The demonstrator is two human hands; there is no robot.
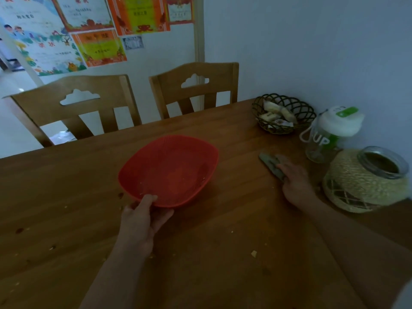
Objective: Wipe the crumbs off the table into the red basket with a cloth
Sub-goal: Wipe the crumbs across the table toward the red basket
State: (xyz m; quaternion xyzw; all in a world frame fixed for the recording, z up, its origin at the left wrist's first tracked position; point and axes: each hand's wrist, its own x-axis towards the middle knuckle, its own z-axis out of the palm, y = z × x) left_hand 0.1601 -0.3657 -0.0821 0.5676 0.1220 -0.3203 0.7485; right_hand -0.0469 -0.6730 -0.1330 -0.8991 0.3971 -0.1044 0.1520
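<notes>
Scattered crumbs lie on the left part of the wooden table, with a few more specks along the near left edge. Left hand grips the near rim of the red basket: thumb hooked over the lip, fingers curled underneath. The basket sits mid-table, tipped slightly up on its near side, just ahead of that hand. Behind the table, two wooden chairs stand against a wall hung with colourful certificates. A larger crumb lies on the table between the two forearms, another small one nearer the basket. Right hand lies flat, fingers straight, pressing on a grey-green cloth well to the right of the basket; the cloth pokes out beyond the fingertips. Further right, near the wall: a dark wire basket of wrapped snacks, a clear bottle with white lid, and a rope-wrapped glass jar just beside the right wrist.
</notes>
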